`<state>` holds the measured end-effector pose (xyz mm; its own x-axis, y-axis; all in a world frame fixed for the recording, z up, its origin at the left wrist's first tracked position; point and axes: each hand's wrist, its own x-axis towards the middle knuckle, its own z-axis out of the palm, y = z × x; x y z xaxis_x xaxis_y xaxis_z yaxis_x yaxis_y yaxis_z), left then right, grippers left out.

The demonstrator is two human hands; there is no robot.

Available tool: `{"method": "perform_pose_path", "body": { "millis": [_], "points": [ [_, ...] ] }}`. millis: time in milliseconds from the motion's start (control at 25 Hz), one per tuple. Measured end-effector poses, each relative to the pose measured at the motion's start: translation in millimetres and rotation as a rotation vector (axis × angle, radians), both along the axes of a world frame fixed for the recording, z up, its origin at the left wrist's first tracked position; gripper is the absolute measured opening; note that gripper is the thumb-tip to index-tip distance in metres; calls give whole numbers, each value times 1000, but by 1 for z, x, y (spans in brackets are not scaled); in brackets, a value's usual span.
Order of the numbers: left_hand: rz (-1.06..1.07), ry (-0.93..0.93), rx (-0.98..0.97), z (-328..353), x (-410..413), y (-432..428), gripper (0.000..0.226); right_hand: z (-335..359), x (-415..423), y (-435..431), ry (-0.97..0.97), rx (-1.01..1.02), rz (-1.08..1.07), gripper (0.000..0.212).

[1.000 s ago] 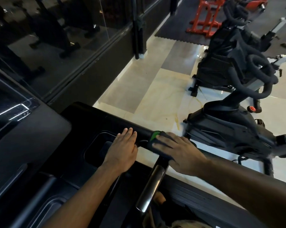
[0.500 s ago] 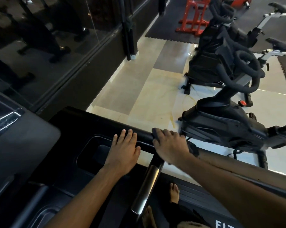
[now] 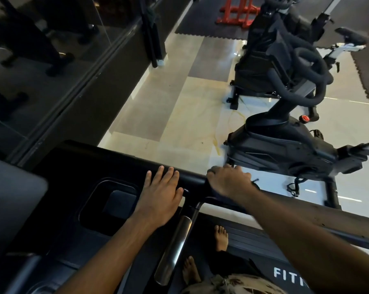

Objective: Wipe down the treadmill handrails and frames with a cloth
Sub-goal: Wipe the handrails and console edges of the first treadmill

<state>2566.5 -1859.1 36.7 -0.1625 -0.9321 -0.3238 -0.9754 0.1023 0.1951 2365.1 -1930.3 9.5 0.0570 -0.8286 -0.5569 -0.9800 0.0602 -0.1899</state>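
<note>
My right hand [image 3: 230,181] curls over the black treadmill handrail [image 3: 193,178], its fingers wrapped round the far side. The dark cloth [image 3: 254,183] is almost wholly hidden under this hand; only a dark edge shows by the wrist. My left hand [image 3: 160,196] lies flat with straight fingers on the black console frame [image 3: 77,166], just left of the rail joint and beside a recessed tray [image 3: 113,200]. A silver grip bar [image 3: 175,249] runs down toward me between my forearms.
Two black exercise bikes [image 3: 285,145] stand on the tiled floor right beyond the rail. A dark glass wall [image 3: 51,60] runs along the left. A red rack [image 3: 238,11] stands at the back. My bare feet [image 3: 220,237] are on the treadmill deck.
My right hand has slid along the handrail and curled over it, covering the cloth's green patch seen earlier. The left hand has stayed flat on the console. The view has tilted down.
</note>
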Motion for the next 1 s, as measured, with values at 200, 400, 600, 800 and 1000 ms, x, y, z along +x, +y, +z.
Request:
{"method": "perform_pose_path", "body": {
  "millis": [200, 400, 600, 800, 1000],
  "points": [
    [-30, -26, -2, -2, -8, -4, 57, 2, -6, 11, -50, -69, 68, 62],
    [-57, -2, 6, 2, -16, -4, 56, 0, -4, 39, -20, -230, 80, 59],
    [-121, 7, 19, 0, -31, -5, 56, 8, -40, 11, 46, 17, -92, 59],
    [-187, -20, 38, 1, -47, -7, 56, 9, -53, 29, -43, -116, -88, 53],
    [-228, -45, 65, 0, -68, -10, 69, 9, -48, 64, 54, -257, 22, 62]
  ]
}}
